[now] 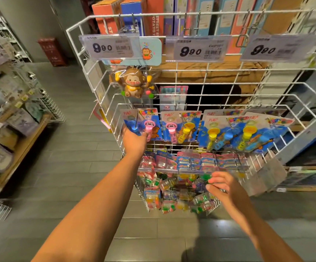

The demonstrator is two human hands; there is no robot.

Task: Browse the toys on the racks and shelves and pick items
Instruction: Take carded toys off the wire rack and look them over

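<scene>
A white wire rack (206, 95) holds hanging toys. My left hand (134, 140) reaches up to the leftmost bubble-wand card (144, 121) in the middle row and grips its lower edge. More bubble-wand cards (229, 131) with yellow, blue and pink wands hang to the right. A brown monkey toy (134, 83) in clear wrap hangs above. My right hand (222, 183) is lower, with curled fingers pinching a small green toy pack (205, 177) in the bottom row of small packaged toys (172, 191).
Three price tags reading 9.90 (108, 47) hang along the rack top. Boxed games (153, 16) stand on a wooden shelf behind. A wooden shelf with pouches and bags (11, 133) runs along the left. Grey plank floor (77, 167) lies between.
</scene>
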